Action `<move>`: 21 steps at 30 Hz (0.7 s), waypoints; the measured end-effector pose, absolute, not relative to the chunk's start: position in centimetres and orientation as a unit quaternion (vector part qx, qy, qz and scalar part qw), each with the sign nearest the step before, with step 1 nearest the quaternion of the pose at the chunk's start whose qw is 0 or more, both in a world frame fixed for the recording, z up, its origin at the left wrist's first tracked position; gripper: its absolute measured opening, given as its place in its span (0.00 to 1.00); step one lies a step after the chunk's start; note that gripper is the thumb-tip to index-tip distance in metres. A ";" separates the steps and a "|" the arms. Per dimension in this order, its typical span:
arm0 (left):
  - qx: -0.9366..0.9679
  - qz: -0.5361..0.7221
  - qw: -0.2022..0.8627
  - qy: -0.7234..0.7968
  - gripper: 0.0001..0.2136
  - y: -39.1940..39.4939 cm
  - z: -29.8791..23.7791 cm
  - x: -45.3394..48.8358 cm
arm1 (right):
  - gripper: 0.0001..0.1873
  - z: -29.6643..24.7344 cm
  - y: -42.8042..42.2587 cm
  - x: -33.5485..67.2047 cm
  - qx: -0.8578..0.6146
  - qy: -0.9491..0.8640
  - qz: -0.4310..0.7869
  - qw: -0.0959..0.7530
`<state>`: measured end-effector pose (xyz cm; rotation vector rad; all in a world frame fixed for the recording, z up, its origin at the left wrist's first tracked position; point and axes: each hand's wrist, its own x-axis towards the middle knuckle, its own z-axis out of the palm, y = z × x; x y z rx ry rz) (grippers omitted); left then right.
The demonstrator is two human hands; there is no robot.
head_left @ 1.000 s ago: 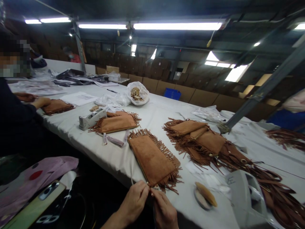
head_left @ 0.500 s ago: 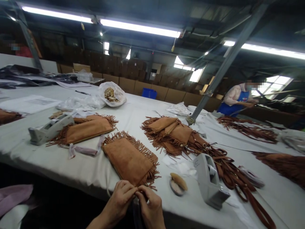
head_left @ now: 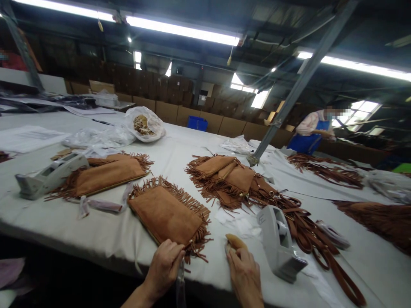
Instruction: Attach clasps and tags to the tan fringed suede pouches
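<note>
A brown suede pouch with a fringe (head_left: 168,214) lies at the table's front edge. My left hand (head_left: 164,265) is closed at its near corner, pinching a strip wrapped in clear plastic (head_left: 180,284) that hangs over the edge. What the fingertips cover is hidden. To the right, my right hand (head_left: 245,273) has its fingers closed around a small tan oval piece (head_left: 236,241); the round disc seen under it before is mostly hidden. Another fringed pouch (head_left: 111,176) lies to the left, with a similar wrapped strip (head_left: 105,205) beside it.
Grey tape dispensers stand at right (head_left: 279,244) and left (head_left: 51,175). Fringed pouches are piled (head_left: 224,175) mid-table, with brown straps (head_left: 308,231) beside them. A plastic bag (head_left: 146,124) and a metal post (head_left: 289,98) stand farther back. A person (head_left: 310,130) works at far right.
My right hand has left my left hand and the pouch's corner and moved right onto the tan piece. My left hand stays at the corner. The view has shifted slightly.
</note>
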<state>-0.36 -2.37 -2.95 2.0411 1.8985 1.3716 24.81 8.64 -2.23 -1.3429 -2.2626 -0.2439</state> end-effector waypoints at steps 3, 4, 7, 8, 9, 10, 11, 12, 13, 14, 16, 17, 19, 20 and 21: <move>0.644 0.458 0.025 0.612 0.10 -2.0 -3.7 -0.6 | 0.16 -1.4 10.2 26.0 -0.471 -0.830 -0.007 0.298; 0.638 0.463 0.032 0.614 0.10 -1.9 -3.9 -0.7 | 0.18 -0.9 11.1 26.5 -0.478 -0.821 -0.002 0.312; 0.617 0.476 0.057 0.624 0.10 -1.8 -4.2 -0.8 | 0.18 0.9 15.1 27.9 -0.542 -0.790 -0.058 0.279; 0.612 0.479 0.064 0.626 0.11 -1.7 -4.1 -0.8 | 0.17 1.4 16.5 28.1 -0.567 -0.784 -0.082 0.240; 0.608 0.482 0.068 0.628 0.11 -1.7 -4.0 -0.8 | 0.16 1.8 18.0 28.2 -0.589 -0.777 -0.100 0.199; 0.606 0.484 0.072 0.627 0.11 -1.7 -3.9 -0.8 | 0.14 2.1 19.2 28.2 -0.597 -0.776 -0.104 0.175; 0.606 0.485 0.074 0.626 0.11 -1.7 -3.8 -0.9 | 0.11 2.3 20.4 28.1 -0.602 -0.776 -0.102 0.157; 0.607 0.485 0.077 0.625 0.11 -1.6 -3.7 -0.9 | 0.09 2.4 21.3 28.0 -0.602 -0.779 -0.093 0.148; 0.609 0.485 0.080 0.623 0.11 -1.6 -3.7 -1.0 | 0.09 2.5 22.0 27.8 -0.600 -0.782 -0.081 0.145; 0.611 0.485 0.082 0.620 0.11 -1.6 -3.7 -1.0 | 0.11 2.5 22.5 27.7 -0.599 -0.785 -0.069 0.144; 0.614 0.488 0.082 0.615 0.11 -1.6 -3.7 -1.1 | 0.14 2.5 23.1 27.6 -0.599 -0.785 -0.047 0.149; 0.614 0.489 0.083 0.614 0.11 -1.6 -3.8 -1.2 | 0.15 2.6 23.3 27.6 -0.600 -0.784 -0.036 0.156; 0.610 0.490 0.091 0.615 0.11 -1.6 -3.8 -1.1 | 0.15 2.8 23.6 27.7 -0.601 -0.780 -0.009 0.173; 0.607 0.490 0.098 0.618 0.11 -1.6 -3.9 -1.1 | 0.15 2.9 23.7 27.7 -0.602 -0.776 0.009 0.186; 0.602 0.490 0.104 0.621 0.11 -1.6 -3.9 -1.0 | 0.15 2.9 23.9 27.7 -0.604 -0.771 0.029 0.199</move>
